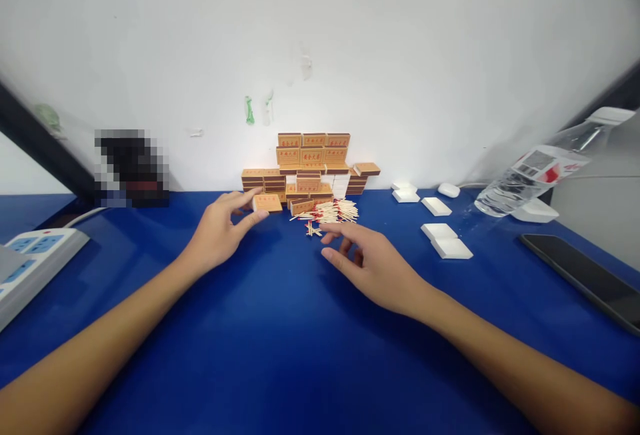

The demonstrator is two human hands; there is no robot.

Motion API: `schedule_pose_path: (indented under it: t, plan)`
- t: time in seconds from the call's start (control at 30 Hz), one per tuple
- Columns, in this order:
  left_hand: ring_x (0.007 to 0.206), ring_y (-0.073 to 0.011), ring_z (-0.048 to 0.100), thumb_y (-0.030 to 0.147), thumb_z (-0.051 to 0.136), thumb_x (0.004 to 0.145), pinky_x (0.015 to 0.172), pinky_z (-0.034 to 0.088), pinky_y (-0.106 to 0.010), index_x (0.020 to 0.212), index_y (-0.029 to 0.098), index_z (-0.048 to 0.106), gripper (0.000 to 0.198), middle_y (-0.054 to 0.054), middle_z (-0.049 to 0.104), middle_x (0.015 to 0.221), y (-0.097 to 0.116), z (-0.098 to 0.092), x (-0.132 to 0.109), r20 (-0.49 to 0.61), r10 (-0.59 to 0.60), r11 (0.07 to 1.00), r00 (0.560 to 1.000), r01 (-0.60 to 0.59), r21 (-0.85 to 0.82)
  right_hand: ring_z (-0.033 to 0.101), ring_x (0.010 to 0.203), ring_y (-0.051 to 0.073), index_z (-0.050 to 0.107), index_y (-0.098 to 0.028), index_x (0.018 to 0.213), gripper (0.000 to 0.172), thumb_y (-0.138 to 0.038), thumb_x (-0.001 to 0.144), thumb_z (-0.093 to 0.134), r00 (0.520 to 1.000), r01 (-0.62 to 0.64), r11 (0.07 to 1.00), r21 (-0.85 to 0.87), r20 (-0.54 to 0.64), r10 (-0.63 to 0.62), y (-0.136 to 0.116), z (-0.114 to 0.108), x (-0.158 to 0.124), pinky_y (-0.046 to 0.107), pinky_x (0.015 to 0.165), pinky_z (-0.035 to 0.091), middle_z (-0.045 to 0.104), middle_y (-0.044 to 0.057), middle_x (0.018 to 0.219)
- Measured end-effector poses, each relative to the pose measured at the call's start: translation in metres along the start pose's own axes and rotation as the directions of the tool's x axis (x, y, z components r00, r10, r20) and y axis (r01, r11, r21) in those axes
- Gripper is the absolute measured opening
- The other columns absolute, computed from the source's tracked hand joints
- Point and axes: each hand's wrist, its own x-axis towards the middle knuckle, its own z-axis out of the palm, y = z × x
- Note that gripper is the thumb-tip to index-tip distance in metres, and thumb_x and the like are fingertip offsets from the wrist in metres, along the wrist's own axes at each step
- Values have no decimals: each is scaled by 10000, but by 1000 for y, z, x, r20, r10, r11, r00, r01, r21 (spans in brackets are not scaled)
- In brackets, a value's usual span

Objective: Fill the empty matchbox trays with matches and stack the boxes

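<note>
My left hand [220,228] pinches a brown matchbox [268,203] between thumb and fingers, just above the blue tabletop [280,328]. Behind it a stack of brown matchboxes [313,165] stands against the white wall. In front of the stack lies a pile of loose red-tipped matches [330,211]. My right hand [373,261] hovers low over the table just short of the matches, fingers spread and holding nothing.
Several white inner trays [443,231] lie to the right. A plastic water bottle [545,171] lies tilted at far right, a dark phone [585,278] nearer me. A white power strip [30,261] sits at the left edge. A small white case [449,189] rests by the wall.
</note>
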Motion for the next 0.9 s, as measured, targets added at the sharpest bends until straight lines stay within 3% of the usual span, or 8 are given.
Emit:
schedule_pose_path:
  t: [0.13,0.27,0.4,0.7,0.9]
  plan:
    - [909,-251,658,494,532,1051,822,531,-369,1441,148,635,531,-91,743,1034,-20,-1,16,-6,59,965,998,-56,254,611,696,141,704,-214,1197,235,-260,985,614,996,47,996,-70,-69,-52,2,-10,4,328,664,523,742,49,1050]
    - [970,-292,645,453,537,1061,894,505,-409,1400,160,657,464,-102,741,993,-18,10,25,49,125,923,991,-134,360,606,693,140,729,-209,1092,162,-219,977,614,989,91,987,-134,-100,-105,4,-14,6,326,675,506,720,31,963]
    - [989,-326,634,423,547,1057,894,484,-444,1244,182,732,356,-128,748,1018,-12,20,30,23,137,875,990,-132,466,591,683,140,732,-207,1006,120,-194,971,617,984,117,979,-166,-117,-138,7,-16,5,332,695,492,701,22,916]
    - [977,-337,657,398,668,997,836,478,-446,1083,168,754,260,-129,775,1029,-8,30,36,-38,161,817,986,-111,566,574,709,158,705,-212,914,131,-170,980,601,974,164,963,-215,-119,-192,8,-17,6,327,710,465,673,17,838]
    - [995,-369,651,476,636,1006,844,479,-486,1101,144,763,367,-169,758,1043,-7,27,33,-26,207,784,978,-150,602,582,716,158,703,-215,910,137,-167,977,594,973,169,960,-225,-115,-198,7,-19,6,324,722,467,700,24,862]
